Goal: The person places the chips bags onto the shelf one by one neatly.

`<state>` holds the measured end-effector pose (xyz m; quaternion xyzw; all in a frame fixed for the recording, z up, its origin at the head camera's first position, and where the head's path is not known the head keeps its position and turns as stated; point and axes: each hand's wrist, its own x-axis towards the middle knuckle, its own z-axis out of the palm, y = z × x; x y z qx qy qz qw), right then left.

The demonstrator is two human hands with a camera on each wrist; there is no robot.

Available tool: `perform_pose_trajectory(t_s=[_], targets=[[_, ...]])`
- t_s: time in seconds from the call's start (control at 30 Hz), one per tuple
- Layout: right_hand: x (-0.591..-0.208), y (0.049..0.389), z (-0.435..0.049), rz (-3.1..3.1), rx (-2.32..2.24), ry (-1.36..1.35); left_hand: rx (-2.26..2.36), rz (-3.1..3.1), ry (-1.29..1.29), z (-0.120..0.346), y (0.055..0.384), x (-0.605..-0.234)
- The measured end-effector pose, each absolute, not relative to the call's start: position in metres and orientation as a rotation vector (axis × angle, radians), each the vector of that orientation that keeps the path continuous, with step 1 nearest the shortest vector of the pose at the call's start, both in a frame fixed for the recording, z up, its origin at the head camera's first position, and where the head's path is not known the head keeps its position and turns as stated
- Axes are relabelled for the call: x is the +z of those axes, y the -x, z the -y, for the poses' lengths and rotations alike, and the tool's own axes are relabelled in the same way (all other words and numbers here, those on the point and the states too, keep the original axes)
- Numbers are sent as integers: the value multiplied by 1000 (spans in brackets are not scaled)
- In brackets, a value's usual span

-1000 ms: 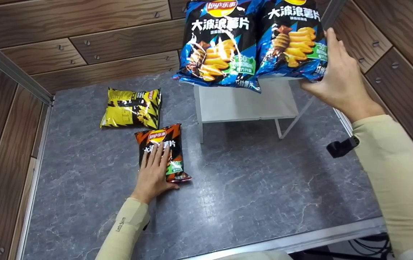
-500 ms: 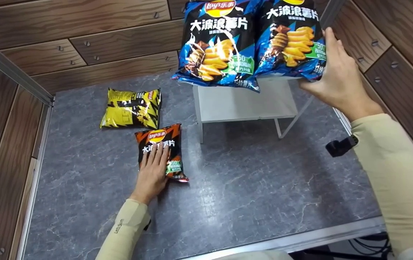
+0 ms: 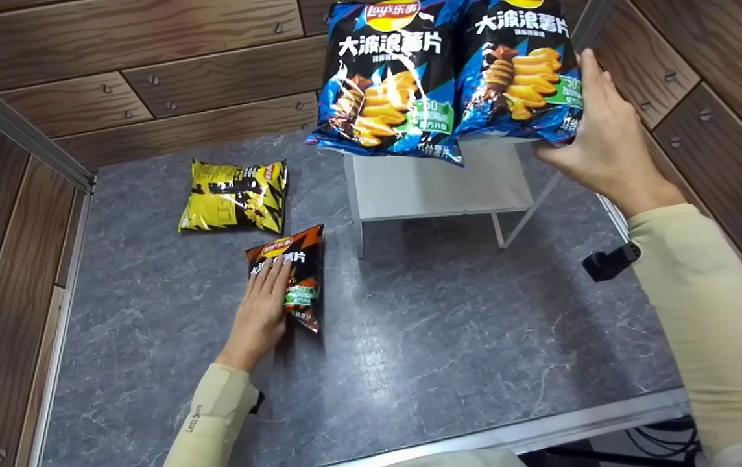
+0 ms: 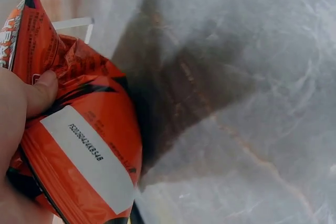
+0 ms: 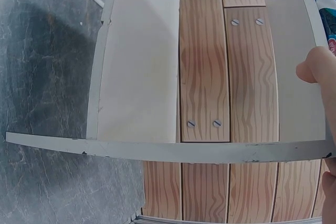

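My left hand holds an orange-and-black chip bag by its left side, one long edge tipped up off the floor. In the left wrist view the thumb presses on the bag's orange back, beside a white printed strip. My right hand is at the right end of the white rack's top, its fingers fairly straight along the side of a blue-and-black chip bag. Its thumb touches the edge of the rack's upper board. A second blue-and-black chip bag stands beside the first.
A yellow chip bag lies on the grey marbled floor, left of the white rack. Wood-plank walls surround the area. A metal edge runs along the front, with dark cables beyond it.
The left hand has taken hold of the orange-and-black bag, which was lying flat beneath its fingers, and has tilted it and shifted slightly left. The right hand has stayed in place.
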<state>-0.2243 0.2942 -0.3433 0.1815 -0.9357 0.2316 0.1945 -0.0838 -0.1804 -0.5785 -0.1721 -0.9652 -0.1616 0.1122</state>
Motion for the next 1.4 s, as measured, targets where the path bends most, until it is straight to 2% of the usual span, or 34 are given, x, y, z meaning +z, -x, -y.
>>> perform_pose_trajectory(t_s=[0.4,0.73,1.4], targets=[[-343,223,-293,2634,653,-492,-562,2800,635,181,72,-546],[-343,225,-294,2604,648,-508,-539,2870,742,163,63,-518],[-343,224,-294,2624,645,-501,-475,2754,1028,116,73,-483]])
